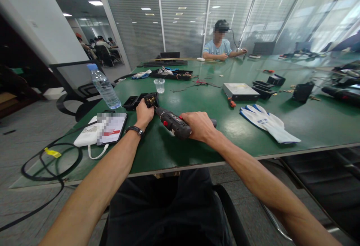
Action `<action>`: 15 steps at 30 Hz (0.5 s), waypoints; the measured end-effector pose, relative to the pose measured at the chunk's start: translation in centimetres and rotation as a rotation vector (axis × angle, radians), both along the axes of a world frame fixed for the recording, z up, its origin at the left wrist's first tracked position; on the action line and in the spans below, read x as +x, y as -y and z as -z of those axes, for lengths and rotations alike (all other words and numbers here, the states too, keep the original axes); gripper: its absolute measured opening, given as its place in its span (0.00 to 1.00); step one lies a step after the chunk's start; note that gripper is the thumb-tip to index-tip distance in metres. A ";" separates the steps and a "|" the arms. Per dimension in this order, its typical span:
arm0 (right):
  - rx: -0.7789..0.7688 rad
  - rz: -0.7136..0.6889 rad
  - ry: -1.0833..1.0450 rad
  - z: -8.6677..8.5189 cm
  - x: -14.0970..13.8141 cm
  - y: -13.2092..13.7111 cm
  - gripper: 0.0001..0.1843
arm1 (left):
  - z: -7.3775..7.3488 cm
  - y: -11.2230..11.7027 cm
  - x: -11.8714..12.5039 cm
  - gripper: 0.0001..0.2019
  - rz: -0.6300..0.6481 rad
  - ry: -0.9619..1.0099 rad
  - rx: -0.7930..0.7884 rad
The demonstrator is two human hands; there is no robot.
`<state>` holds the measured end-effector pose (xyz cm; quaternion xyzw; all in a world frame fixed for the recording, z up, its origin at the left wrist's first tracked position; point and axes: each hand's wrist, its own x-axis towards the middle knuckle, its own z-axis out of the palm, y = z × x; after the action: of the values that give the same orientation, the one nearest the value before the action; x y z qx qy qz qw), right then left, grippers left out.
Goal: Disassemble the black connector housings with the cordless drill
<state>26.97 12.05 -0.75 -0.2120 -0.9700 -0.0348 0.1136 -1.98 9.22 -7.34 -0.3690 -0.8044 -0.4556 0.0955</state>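
Observation:
My right hand (199, 125) is wrapped round a black and red electric screwdriver (172, 122), which lies low over the green table (197, 152) with its tip aimed left at a small black part (150, 99). My left hand (144, 113), a dark band on its wrist, is closed on the near side of that part and holds it on the table. A similar black part (131, 102) lies just to its left.
A water bottle (103, 86), a phone (111, 128) on a white power bank and a black cable loop (50, 161) lie at left. A plastic cup (159, 85), a silver drive (240, 91), white gloves (268, 123) and black trays sit beyond. Another person sits at the far end.

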 end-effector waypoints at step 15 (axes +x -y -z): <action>-0.012 0.003 0.006 0.0 0.0 -0.1 0.16 | 0.6 -0.3 -0.7 0.19 0.010 -0.015 0.004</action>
<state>26.98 12.11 -0.79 -0.2141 -0.9702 -0.0300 0.1095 -2.65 9.55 -7.97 -0.3763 -0.8008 -0.4551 0.0998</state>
